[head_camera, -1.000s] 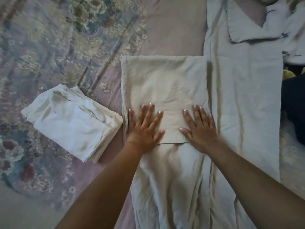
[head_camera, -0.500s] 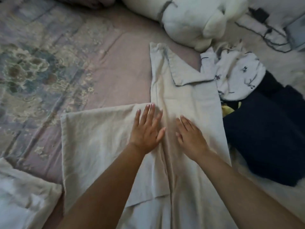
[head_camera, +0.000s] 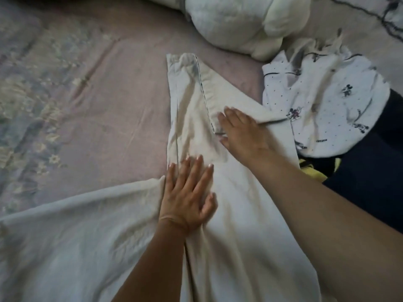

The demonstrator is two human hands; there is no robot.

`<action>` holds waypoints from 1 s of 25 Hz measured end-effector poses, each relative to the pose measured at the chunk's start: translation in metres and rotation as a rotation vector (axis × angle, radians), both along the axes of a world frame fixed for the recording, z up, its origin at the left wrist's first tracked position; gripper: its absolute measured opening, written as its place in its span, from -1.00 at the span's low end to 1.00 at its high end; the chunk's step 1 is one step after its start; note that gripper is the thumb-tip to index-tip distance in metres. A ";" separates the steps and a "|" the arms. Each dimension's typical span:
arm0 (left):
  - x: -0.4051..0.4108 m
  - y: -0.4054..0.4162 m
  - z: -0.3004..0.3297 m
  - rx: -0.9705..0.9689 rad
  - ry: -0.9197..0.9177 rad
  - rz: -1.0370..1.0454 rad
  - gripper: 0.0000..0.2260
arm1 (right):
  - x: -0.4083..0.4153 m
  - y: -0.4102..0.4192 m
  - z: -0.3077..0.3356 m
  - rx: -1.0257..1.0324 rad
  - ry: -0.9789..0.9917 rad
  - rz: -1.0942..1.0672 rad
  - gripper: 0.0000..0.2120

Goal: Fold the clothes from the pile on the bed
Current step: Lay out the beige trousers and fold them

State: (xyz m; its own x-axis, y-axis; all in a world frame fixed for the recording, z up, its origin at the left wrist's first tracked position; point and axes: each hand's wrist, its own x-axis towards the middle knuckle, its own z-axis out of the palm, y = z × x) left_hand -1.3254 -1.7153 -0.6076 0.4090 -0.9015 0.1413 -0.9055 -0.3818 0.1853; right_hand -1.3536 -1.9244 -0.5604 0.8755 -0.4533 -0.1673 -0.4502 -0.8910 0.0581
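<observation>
Head view shows both palms flat, fingers straight and slightly spread, on the cream trousers (head_camera: pixel 196 118) lying on the mauve bedsheet (head_camera: pixel 98 88): the left hand (head_camera: pixel 187 192) pins the leg near the cross-fold, and the right hand (head_camera: pixel 242 131) sits on the flipped-over hem corner (head_camera: pixel 226 92). Done well, I judge, the right hand would flatten that corner and sweep outward before the next fold. No legible writing shows; the white cartoon-mouse-print garment (head_camera: pixel 322 105) just beside bears only figures.
</observation>
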 end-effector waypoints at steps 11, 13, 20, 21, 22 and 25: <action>0.002 -0.003 -0.005 0.064 -0.011 -0.005 -0.42 | -0.019 -0.007 0.051 -0.022 -0.700 0.074 -0.82; 0.003 -0.005 -0.002 0.125 0.020 -0.020 -0.41 | -0.056 0.017 0.068 0.264 -0.712 -0.113 -0.83; -0.025 0.018 0.105 -0.508 1.707 0.685 -0.30 | -0.205 0.138 0.108 0.784 -0.821 -0.816 -0.89; -0.037 0.032 0.118 -0.599 1.928 0.822 -0.39 | -0.222 0.150 0.110 0.789 -0.813 -0.896 -0.90; -0.049 0.045 0.123 -0.624 1.980 0.957 -0.50 | -0.237 0.157 0.109 0.783 -0.803 -0.968 -0.87; -0.072 0.082 0.113 -0.548 1.705 1.218 -0.66 | -0.268 0.165 0.108 0.815 -0.776 -1.131 -0.65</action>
State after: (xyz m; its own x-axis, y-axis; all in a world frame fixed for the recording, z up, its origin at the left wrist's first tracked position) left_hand -1.3976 -1.6335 -0.4943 0.5723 -0.1763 -0.8009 0.7934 -0.1282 0.5951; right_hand -1.6219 -1.7595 -0.4522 0.1500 -0.9157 -0.3727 -0.5633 0.2306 -0.7934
